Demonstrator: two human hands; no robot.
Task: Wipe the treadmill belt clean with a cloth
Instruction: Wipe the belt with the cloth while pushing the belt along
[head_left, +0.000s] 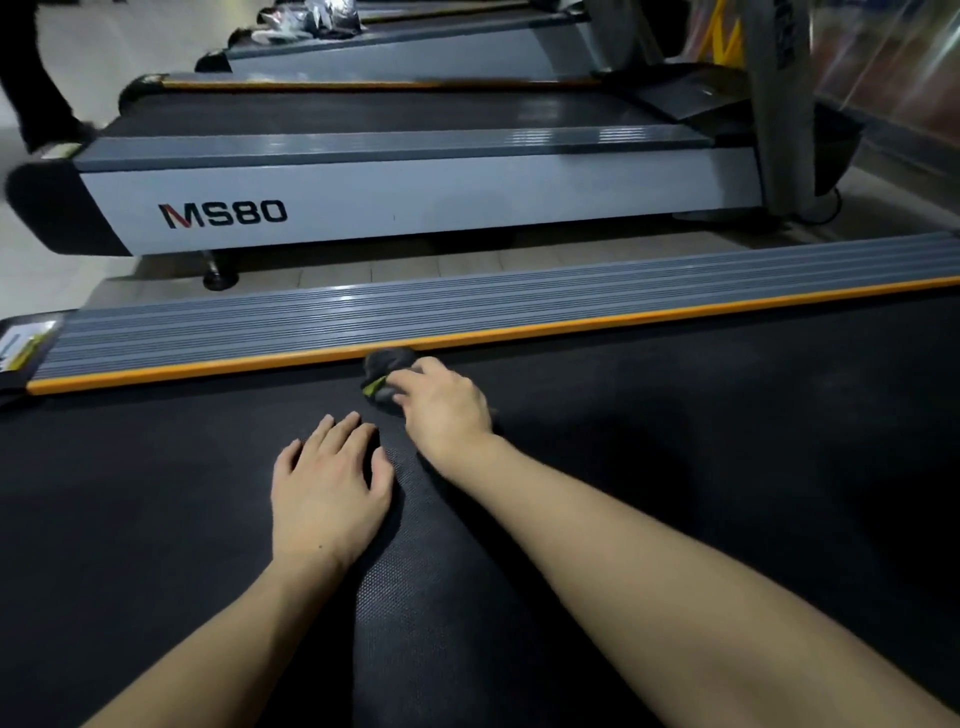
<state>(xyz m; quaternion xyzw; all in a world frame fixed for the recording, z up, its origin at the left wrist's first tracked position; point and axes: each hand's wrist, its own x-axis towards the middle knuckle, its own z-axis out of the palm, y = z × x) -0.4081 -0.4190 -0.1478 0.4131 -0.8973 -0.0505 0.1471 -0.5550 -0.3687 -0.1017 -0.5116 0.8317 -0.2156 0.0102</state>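
Both hands worked: our left hand (327, 488) pressed flat, fingers spread, on the belt (675, 467), whose length ran nine-to-three; our right hand (447, 400) gripped the bunched cloth (384, 366) at twelve o'clock.

Three treadmills show in full or in part: the near one with its belt (675, 467), the MS80 treadmill (363, 197) in the middle, and a third treadmill (395, 47) at the top. One cloth (387, 371). Two hands: left hand (330, 488), right hand (447, 400). One other person's leg (36, 88), upper left.
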